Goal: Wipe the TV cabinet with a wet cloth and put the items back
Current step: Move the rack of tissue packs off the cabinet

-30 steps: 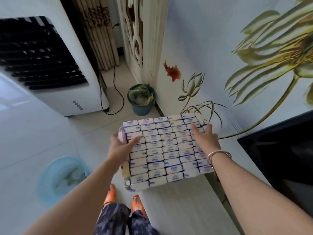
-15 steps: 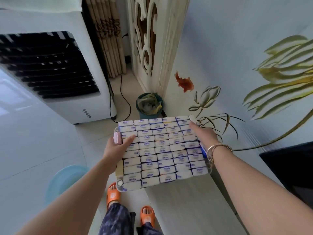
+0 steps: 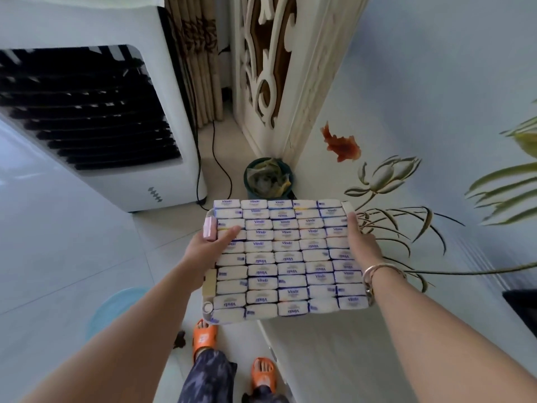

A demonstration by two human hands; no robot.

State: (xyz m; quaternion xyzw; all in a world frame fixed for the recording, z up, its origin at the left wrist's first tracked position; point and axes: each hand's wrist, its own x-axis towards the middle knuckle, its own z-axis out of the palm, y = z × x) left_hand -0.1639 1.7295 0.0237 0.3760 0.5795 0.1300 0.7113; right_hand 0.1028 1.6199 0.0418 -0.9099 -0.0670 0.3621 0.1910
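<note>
Held in the air over the far left end of the TV cabinet (image 3: 334, 359): a tray of tissue packs (image 3: 284, 254), partly above the cabinet top and partly above the floor. Left hand (image 3: 206, 251) grasping the left rim, thumb lying on the packs, other fingers hidden under the edge. Right hand (image 3: 361, 245) grasping the right rim in the same way, thumb along the side.

Probably light for its size, because only paper tissues inside. Packs soft and loose, standing in rows, with slippery plastic wrapping, so likely to slide or fall out if tilted. Tray itself looks stiff enough to carry level. Best to hold at the two opposite rims, as now, and keep flat while lowering. Small pink item (image 3: 209, 227) at the far left rim may drop off easily.
</note>
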